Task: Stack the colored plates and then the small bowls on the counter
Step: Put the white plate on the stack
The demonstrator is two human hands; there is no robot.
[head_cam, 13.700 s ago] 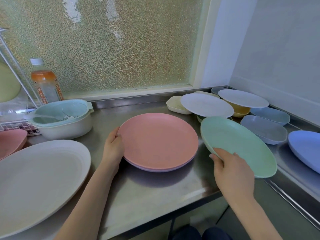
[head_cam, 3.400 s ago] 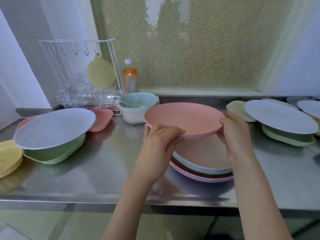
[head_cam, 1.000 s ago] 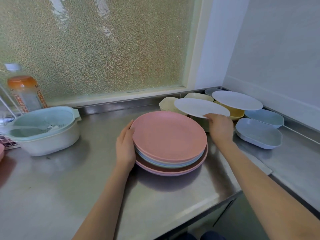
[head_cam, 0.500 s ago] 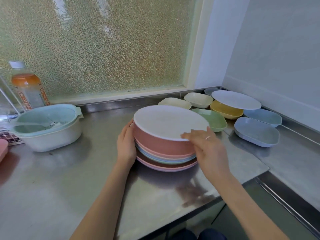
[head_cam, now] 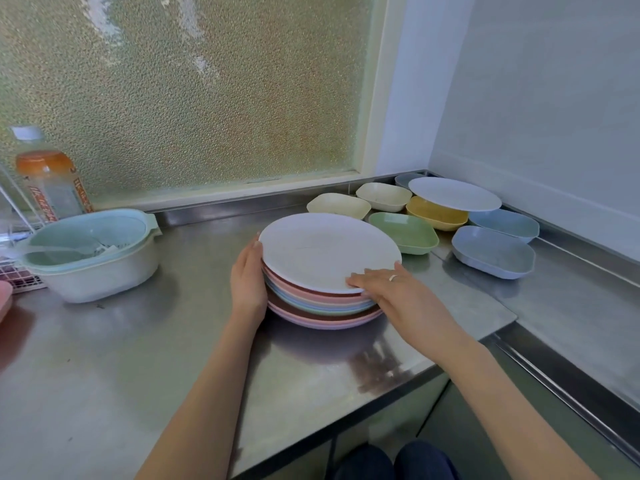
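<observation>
A stack of coloured plates [head_cam: 322, 311] stands in the middle of the steel counter [head_cam: 121, 358], with a white plate [head_cam: 325, 249] on top. My left hand [head_cam: 247, 277] lies flat against the stack's left side. My right hand [head_cam: 398, 291] holds the white plate's near right rim, fingers over its edge. Small bowls sit at the back right: cream [head_cam: 337, 205], cream [head_cam: 382, 195], green [head_cam: 405, 232], yellow [head_cam: 434, 214] and two blue ones [head_cam: 493, 251] [head_cam: 505, 223]. Another white plate [head_cam: 453, 198] rests on top of the yellow bowl.
A pale green colander in a white basin [head_cam: 90, 251] stands at the left, with an orange-capped bottle [head_cam: 50, 185] behind it. A pink dish edge [head_cam: 4, 299] shows at the far left. The counter's front edge drops off below my arms; a lower steel ledge [head_cam: 571, 323] runs along the right wall.
My right hand lifted the white plate off the green bowl, carried it left and lowered it onto the plate stack. My left hand stayed at the stack's side.
</observation>
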